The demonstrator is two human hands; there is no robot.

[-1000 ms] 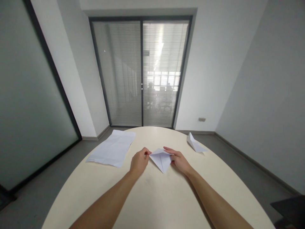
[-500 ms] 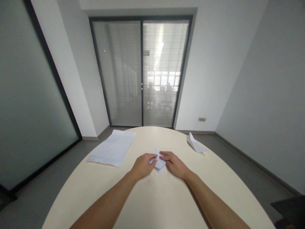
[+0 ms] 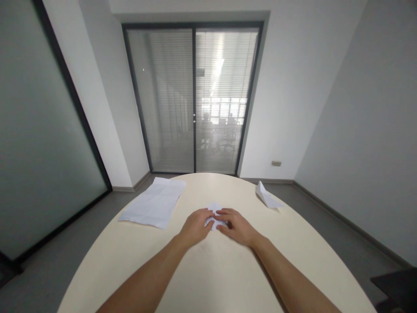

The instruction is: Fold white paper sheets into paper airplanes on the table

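A small folded sheet of white paper (image 3: 214, 224) lies on the round table in front of me, largely covered by my fingers. My left hand (image 3: 197, 226) grips its left side, the thumb at the near edge and the fingers over the top. From the right, my right hand (image 3: 237, 227) holds the same paper, fingertips across its upper part and thumb on its lower part. The fingertips of the two hands nearly meet over the middle. How the layers underneath are folded is hidden.
On the cream table (image 3: 202, 278), flat white sheets (image 3: 153, 202) lie at the left. A folded paper piece (image 3: 267, 198) with a raised point sits near the right edge. A dark object (image 3: 397, 287) shows at the lower right, beyond the table.
My right thumb has come down to the paper's near part, and the right fingers have shifted left over it. The paper's near corner no longer sticks out towards me.
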